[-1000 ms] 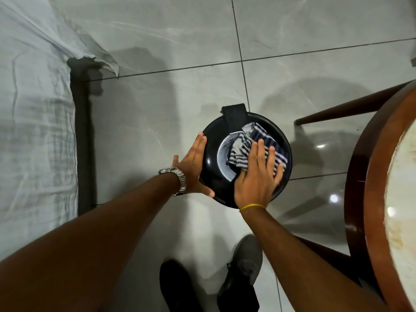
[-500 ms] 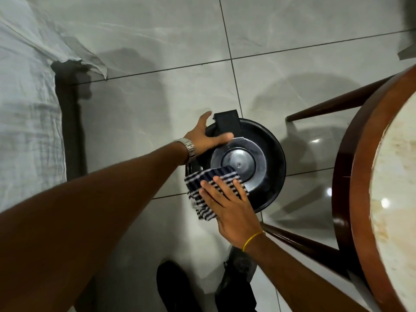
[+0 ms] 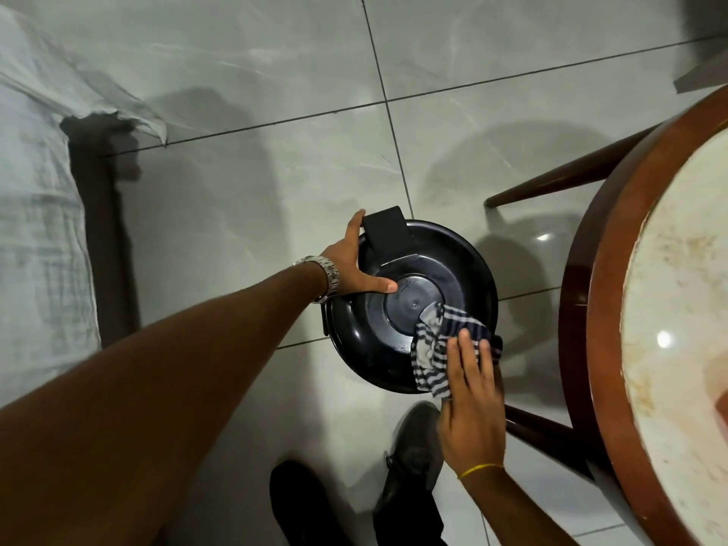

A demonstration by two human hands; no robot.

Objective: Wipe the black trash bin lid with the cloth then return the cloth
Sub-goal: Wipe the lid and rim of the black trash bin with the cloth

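**Striped cloth pressed to the near-right edge of the bin lid**

The round glossy black plastic trash bin lid (image 3: pixel 409 305) stood on the grey tiled floor (image 3: pixel 275 171), seen from straight above. It had a raised outer ring, a flat centre disc with a small dot in the middle, and a rectangular black hinge tab (image 3: pixel 385 230) at its far edge. Its surface threw back dull highlights.

The right hand (image 3: pixel 472 411) lay flat, fingers spread, on the blue-and-white striped cloth (image 3: pixel 437 352), pressing it against the lid's rim; the grip was open-palmed, not closed around the fabric. The cloth bunched ahead of the fingertips and draped over the edge.

The left hand (image 3: pixel 350 266), with a metal wristwatch (image 3: pixel 325 277), was splayed on the lid's far-left side, thumb toward the centre disc, fingers past the rim beside the hinge tab.

The bin's body beneath the lid was hidden. To the right of the right hand, a round wooden-rimmed surface (image 3: pixel 606 309) was cut off by the frame. Two dark shoes (image 3: pixel 413 459) below were blurred.
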